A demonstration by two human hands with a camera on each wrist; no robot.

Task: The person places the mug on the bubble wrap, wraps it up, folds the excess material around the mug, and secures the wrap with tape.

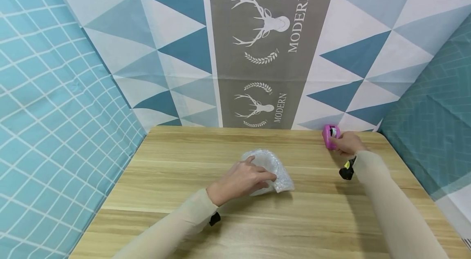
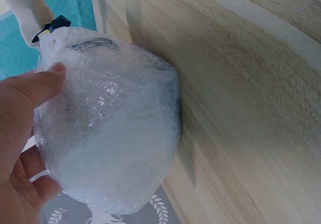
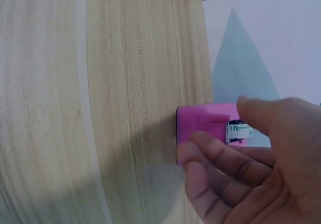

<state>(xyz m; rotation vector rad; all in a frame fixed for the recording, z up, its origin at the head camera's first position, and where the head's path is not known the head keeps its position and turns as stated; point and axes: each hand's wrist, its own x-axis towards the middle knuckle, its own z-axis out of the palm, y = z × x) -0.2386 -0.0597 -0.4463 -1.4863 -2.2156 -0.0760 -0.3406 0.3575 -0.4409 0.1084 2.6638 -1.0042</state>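
Observation:
My left hand (image 1: 244,179) holds a rounded bundle of bubble wrap (image 2: 115,118) above the middle of the table. In the left wrist view the thumb lies on its near face and the other fingers reach behind it. Something pale shows through the clear wrap, its kind hidden. Toward the back right corner, my right hand (image 1: 349,143) grips a pink tape dispenser (image 1: 326,138) from its right side. The right wrist view has the thumb (image 3: 253,114) at one side of the dispenser and bent fingers at the other. A printed tape roll (image 3: 241,131) sits inside it.
The wooden table (image 1: 165,218) has its back edge against a patterned curtain (image 1: 254,46). Blue gridded cloth (image 1: 55,108) hangs at the left, and teal cloth (image 1: 434,120) at the right. The dispenser is close to the back edge.

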